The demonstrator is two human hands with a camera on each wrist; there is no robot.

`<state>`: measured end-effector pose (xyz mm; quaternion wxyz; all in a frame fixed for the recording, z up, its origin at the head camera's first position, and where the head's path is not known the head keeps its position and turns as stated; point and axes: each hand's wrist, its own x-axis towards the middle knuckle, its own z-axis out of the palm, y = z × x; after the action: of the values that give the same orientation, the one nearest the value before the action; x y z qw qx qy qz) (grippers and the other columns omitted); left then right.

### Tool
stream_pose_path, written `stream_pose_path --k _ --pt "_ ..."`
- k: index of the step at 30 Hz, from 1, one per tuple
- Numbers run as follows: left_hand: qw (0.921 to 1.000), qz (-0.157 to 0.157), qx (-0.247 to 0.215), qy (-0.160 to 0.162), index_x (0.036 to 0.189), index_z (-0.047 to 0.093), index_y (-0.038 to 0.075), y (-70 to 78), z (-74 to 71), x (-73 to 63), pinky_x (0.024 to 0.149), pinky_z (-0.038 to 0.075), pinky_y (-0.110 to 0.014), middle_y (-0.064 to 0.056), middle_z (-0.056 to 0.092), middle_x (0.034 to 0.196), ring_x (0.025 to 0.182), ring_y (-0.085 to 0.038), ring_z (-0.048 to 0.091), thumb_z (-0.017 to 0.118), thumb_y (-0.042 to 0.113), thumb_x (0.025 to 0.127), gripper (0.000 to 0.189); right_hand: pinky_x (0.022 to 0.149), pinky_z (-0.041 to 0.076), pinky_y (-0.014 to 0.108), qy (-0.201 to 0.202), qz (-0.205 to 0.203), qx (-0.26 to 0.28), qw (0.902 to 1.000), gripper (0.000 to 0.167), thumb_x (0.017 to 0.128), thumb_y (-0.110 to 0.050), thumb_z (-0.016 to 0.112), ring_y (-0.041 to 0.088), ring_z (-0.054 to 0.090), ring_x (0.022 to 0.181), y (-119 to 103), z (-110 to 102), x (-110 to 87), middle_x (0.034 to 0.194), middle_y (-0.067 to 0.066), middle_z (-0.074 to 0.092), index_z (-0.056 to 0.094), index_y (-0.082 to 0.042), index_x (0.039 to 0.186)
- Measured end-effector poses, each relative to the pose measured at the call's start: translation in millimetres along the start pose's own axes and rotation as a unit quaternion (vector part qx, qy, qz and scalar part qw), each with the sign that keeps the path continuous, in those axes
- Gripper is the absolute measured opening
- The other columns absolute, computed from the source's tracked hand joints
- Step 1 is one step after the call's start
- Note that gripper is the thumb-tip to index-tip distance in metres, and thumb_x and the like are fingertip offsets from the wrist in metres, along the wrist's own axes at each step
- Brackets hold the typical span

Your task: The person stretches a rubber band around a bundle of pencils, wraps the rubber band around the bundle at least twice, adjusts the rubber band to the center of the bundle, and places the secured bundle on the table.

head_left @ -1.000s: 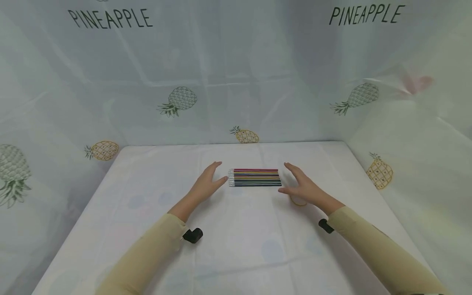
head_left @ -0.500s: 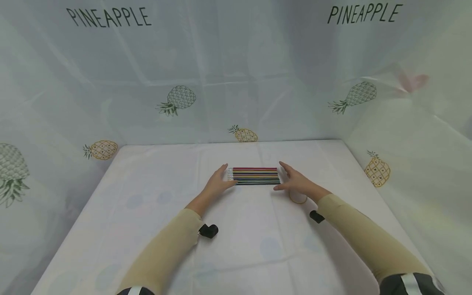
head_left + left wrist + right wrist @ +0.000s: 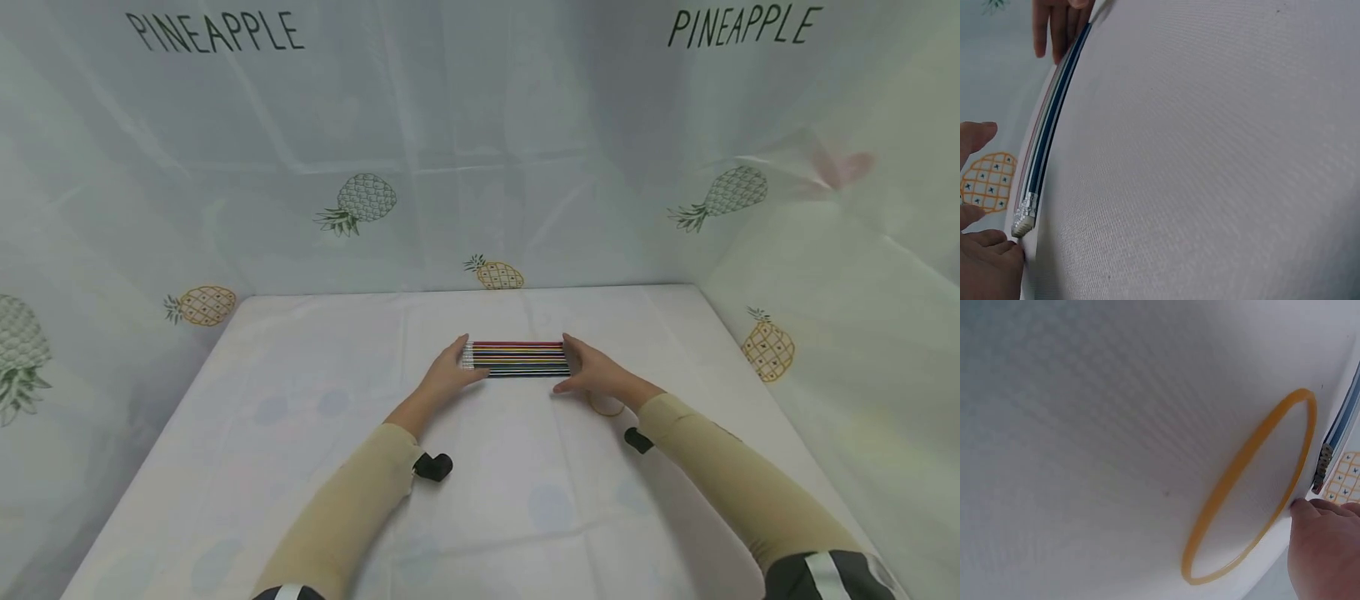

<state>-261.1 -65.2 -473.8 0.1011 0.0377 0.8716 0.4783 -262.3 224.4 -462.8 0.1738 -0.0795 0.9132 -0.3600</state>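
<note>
A flat row of several colored pencils [image 3: 525, 360] lies side by side on the white-covered table. Their eraser ends point left, as the left wrist view also shows with the white eraser tips [image 3: 1024, 224]. My left hand [image 3: 446, 373] is at the eraser end, thumb along the near side and fingers toward the far side. At the opposite end, my right hand [image 3: 595, 369] spreads its thumb and fingers around the pencil tips. Whether either palm touches the pencils is hard to tell. A yellow rubber band [image 3: 1235, 465] lies on the cloth beside my right hand.
The white tablecloth [image 3: 510, 492] covers the table, with a fold line near the front. Behind and to both sides hang pale sheets [image 3: 465, 108] printed with pineapples. Black wrist cameras [image 3: 433, 467] are strapped beneath both forearms.
Both hands have moved inward to the pencil row's ends, the left hand rightward and the right hand leftward. The pencils stay about where they were, and more of the rubber band shows.
</note>
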Motion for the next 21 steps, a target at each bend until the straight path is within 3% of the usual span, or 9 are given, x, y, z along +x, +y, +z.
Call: stream_pose_path --k 21 --pt "0.9995 0.016 0.026 0.012 0.152 0.031 0.007 2.5 1.5 8.2 0.118 0.019 -0.044 -0.014 0.027 0.157 0.145 -0.031 0.022 0.074 0.029 0.086 0.082 0.117 0.017 0.052 0.005 -0.009 0.039 0.9992 0.109 0.076 -0.026 0.086 0.039 0.020 0.143 -7.0 4.2 -1.7 0.156 0.022 0.024 0.014 -0.002 0.154"
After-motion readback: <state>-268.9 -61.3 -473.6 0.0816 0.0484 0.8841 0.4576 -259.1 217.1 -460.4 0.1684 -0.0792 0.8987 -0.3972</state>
